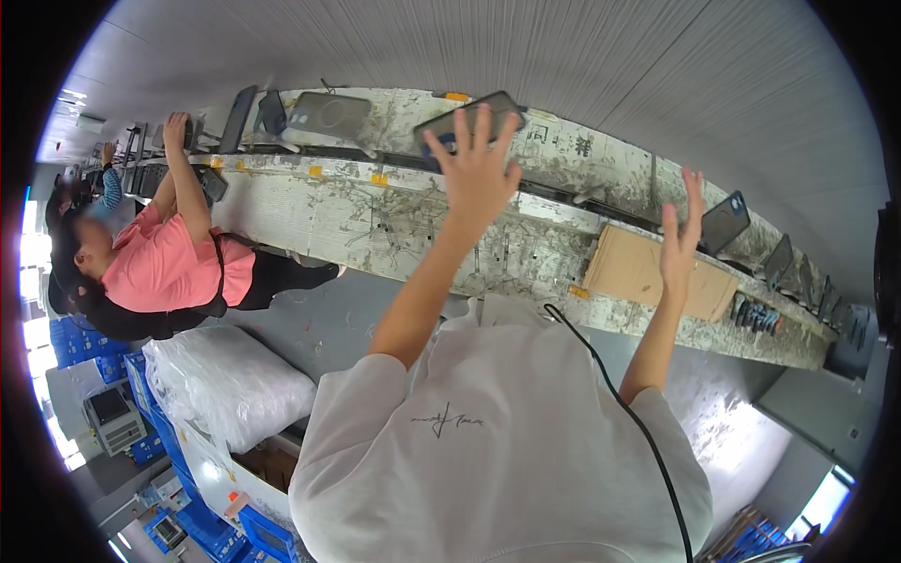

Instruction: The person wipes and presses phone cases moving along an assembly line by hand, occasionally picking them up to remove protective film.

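Observation:
My left hand is raised over the bench with its fingers spread in front of a dark phone case. The fingers hide part of that case, and I cannot tell whether they touch it. My right hand is upright farther right, fingers stretched and nothing in its grasp. Just beyond it, another dark phone case with camera holes leans over the rail. To the left along the same rail lies a greyish, see-through phone case with a ring on its back.
A worn white bench curves across, with a long dark slot. Cardboard lies below my right hand, beside small dark parts. A co-worker in a pink top works at left. A plastic-wrapped bundle is behind.

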A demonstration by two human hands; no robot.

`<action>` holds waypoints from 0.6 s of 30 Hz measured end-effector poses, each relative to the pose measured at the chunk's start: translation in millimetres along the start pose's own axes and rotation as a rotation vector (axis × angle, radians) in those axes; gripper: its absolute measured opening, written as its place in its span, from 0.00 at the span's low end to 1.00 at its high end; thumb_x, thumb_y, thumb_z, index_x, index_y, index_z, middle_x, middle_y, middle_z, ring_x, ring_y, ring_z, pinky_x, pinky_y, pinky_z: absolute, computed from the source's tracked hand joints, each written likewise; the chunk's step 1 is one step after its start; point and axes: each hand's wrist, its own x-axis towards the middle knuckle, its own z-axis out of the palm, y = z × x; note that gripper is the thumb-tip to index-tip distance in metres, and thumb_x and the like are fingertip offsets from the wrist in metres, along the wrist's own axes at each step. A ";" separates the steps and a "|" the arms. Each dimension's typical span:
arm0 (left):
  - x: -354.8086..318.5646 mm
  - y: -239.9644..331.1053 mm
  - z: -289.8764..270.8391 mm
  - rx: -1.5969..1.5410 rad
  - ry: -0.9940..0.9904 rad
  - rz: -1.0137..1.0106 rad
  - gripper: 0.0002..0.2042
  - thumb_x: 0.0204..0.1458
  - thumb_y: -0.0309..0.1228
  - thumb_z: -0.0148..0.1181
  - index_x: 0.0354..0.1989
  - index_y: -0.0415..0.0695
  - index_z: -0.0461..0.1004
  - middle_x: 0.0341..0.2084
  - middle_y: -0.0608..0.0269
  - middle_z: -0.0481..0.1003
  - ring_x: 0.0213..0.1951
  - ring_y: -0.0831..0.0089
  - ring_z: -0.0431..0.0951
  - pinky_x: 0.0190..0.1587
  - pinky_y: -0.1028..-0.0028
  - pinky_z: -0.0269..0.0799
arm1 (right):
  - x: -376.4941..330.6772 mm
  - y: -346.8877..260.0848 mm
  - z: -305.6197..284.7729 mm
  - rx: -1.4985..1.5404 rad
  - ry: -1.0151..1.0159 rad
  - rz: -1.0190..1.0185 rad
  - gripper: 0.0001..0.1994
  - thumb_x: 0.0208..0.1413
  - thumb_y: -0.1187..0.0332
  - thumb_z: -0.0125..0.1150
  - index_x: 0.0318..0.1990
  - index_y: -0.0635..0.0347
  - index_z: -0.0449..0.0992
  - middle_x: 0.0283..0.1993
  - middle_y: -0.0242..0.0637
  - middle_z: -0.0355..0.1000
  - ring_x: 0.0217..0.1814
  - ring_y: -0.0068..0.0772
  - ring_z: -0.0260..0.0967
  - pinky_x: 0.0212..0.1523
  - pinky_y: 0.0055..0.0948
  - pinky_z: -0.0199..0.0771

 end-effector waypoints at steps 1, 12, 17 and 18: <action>-1.6 14.0 -0.6 -0.036 -0.043 0.026 0.37 0.62 0.44 0.62 0.83 0.66 0.65 0.82 0.50 0.62 0.82 0.40 0.58 0.74 0.13 0.37 | -2.7 -16.7 10.0 -0.001 0.000 0.002 0.35 0.75 0.44 0.59 0.82 0.50 0.67 0.86 0.39 0.64 0.94 0.52 0.43 0.90 0.63 0.24; -123.9 86.8 -52.1 -0.850 -0.295 0.322 0.33 0.64 0.37 0.66 0.79 0.51 0.68 0.84 0.49 0.57 0.85 0.43 0.50 0.82 0.36 0.41 | 23.0 -174.4 176.6 0.263 -0.344 -0.376 0.32 0.67 0.50 0.72 0.73 0.56 0.76 0.77 0.47 0.71 0.88 0.66 0.54 0.82 0.73 0.51; -148.8 30.4 -57.8 -1.008 -0.499 0.220 0.12 0.56 0.23 0.68 0.49 0.44 0.86 0.56 0.55 0.85 0.58 0.53 0.84 0.62 0.53 0.78 | 37.8 -158.1 248.3 -0.198 -0.227 -0.068 0.44 0.71 0.27 0.51 0.77 0.54 0.71 0.81 0.64 0.61 0.89 0.82 0.40 0.77 0.93 0.38; -141.3 14.2 -66.5 -1.008 -0.339 0.145 0.09 0.54 0.21 0.67 0.42 0.43 0.87 0.48 0.57 0.88 0.50 0.55 0.87 0.56 0.54 0.82 | 40.5 -148.8 253.1 -0.330 -0.269 0.006 0.46 0.70 0.25 0.47 0.78 0.54 0.70 0.82 0.64 0.61 0.89 0.82 0.39 0.76 0.95 0.33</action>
